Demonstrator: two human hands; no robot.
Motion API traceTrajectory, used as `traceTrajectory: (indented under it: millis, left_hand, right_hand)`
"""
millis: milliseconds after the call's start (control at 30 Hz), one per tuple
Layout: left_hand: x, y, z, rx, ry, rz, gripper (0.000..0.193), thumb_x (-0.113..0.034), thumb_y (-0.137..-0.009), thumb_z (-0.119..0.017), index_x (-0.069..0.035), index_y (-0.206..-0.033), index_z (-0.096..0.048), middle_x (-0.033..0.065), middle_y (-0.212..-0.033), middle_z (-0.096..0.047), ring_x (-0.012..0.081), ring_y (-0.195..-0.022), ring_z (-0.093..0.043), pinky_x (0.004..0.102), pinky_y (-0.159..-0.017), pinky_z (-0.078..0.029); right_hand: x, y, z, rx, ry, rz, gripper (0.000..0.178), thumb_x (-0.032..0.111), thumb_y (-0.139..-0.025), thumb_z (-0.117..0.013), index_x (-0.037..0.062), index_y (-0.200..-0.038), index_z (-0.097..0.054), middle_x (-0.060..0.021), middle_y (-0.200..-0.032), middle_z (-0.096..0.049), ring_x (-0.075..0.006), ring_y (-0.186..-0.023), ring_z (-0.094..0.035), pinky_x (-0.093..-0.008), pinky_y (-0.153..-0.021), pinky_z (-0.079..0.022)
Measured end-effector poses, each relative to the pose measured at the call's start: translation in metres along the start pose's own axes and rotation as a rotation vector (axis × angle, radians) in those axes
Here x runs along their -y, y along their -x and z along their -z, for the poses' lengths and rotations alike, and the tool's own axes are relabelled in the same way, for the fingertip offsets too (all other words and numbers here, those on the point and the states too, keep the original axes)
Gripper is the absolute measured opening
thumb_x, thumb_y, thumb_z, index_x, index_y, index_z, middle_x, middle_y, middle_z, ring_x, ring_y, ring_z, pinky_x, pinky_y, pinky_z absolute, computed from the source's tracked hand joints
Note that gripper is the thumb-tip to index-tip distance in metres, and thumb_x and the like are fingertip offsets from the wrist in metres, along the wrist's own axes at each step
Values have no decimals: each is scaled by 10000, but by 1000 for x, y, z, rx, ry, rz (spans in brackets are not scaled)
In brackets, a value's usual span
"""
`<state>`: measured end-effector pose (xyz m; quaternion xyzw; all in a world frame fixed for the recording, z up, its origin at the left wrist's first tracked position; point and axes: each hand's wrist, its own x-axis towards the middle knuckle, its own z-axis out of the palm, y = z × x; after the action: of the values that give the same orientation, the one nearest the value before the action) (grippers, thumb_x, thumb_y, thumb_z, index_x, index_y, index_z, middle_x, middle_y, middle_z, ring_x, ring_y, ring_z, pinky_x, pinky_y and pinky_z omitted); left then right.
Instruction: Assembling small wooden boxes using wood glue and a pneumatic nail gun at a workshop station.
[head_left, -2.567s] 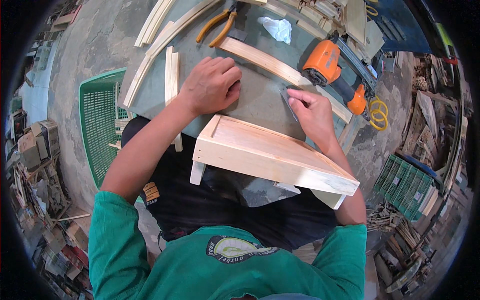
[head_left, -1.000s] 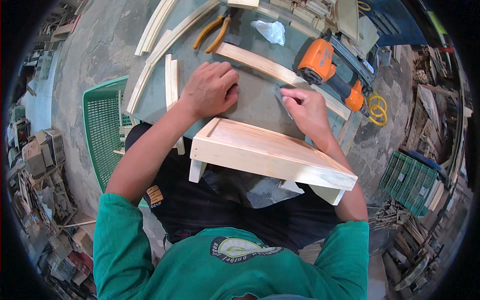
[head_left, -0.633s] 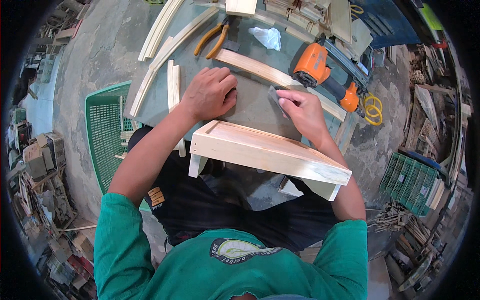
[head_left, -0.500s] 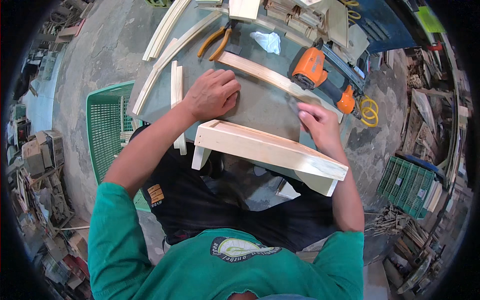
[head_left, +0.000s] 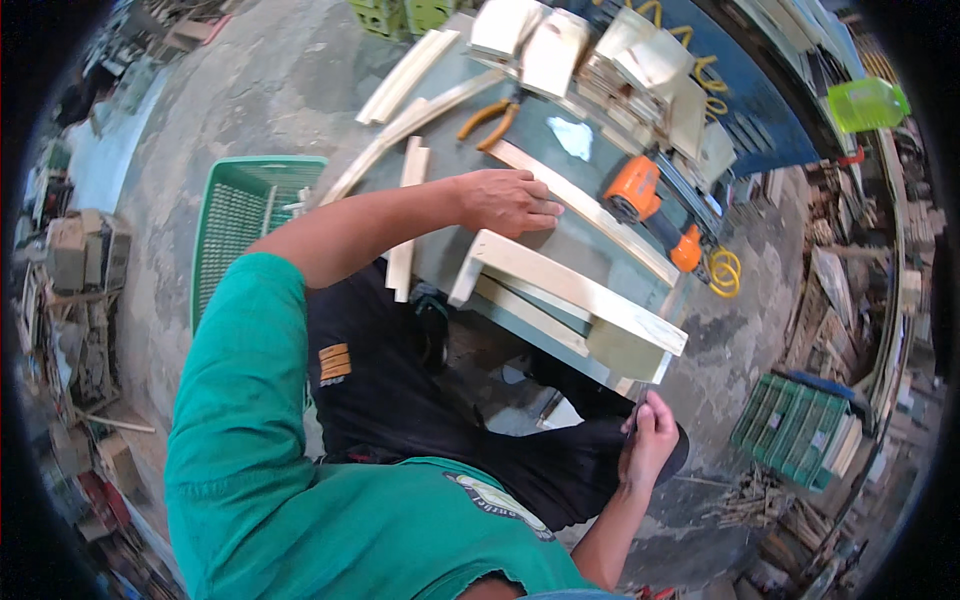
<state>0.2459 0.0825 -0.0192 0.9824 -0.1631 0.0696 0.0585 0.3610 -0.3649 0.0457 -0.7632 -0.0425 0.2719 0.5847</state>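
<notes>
A pale wooden frame [head_left: 580, 285] rests at the near edge of the grey-green worktable [head_left: 455, 225], with one long rail on top and short end pieces pointing down. Just beyond its left end is my left hand [head_left: 508, 203], fingers bent and close together over the tabletop; whatever they hold, if anything, is hidden. Low on the right, over my knee, my right hand [head_left: 650, 435] pinches a thin dark object, too small and blurred to name. It is below the frame's right end, apart from it.
Beyond the frame lie a long wooden strip [head_left: 590, 215], orange-handled pliers [head_left: 488, 122], a white crumpled cloth [head_left: 571, 137] and an orange nail gun [head_left: 635, 188]. Wooden slats [head_left: 407, 215] lie left. A green basket [head_left: 225, 235] stands on the floor, a green crate [head_left: 790, 425] at right.
My right hand has drawn back from over the table to above my knee. My left hand has shifted right along the frame's far side. The view has turned, and the frame sits farther from me.
</notes>
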Motion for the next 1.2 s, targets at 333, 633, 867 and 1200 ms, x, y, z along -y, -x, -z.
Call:
traceTrajectory:
  millis: [333, 633, 867, 1200]
  left_hand:
    - [-137, 124, 64, -920, 442, 1145, 105, -98, -942, -652, -2, -942, -694, 118, -717, -654, 198, -653, -646, 331, -615, -510]
    - [-319, 99, 60, -943, 1668, 1120, 223, -247, -1017, -641, -27, -1053, -644, -29, -844, -591, 66, -760, -578, 249, -675, -485]
    - [-219, 121, 75, -842, 1241, 1347, 247, -254, -1009, -641, -24, -938, -695, -15, -725, -606, 77, -656, -557, 268, -600, -462]
    - [-60, 65, 59, -361, 244, 1207, 258, -240, -924, -686, -25, -1066, -675, 189, -1006, -721, 353, -928, -704, 465, -830, -550]
  right_hand:
    - [-18, 78, -88, 479, 49, 73, 178, 21, -934, -711, 13, -1102, -653, -4, -882, -659, -59, -788, -596, -224, -716, -496]
    - [-10, 120, -173, 722, -28, 210, 276, 32, -936, -730, 13, -1165, -578, -56, -1012, -689, -91, -849, -650, -247, -773, -532]
    - [-14, 121, -126, 648, 44, 255, 167, 111, -952, -733, 12, -1060, -652, -23, -936, -690, -70, -814, -616, -224, -760, -499]
    - [-62, 114, -84, 426, 135, 175, 223, 174, -941, -762, 29, -823, -641, -10, -714, -640, -76, -660, -584, -263, -632, -484]
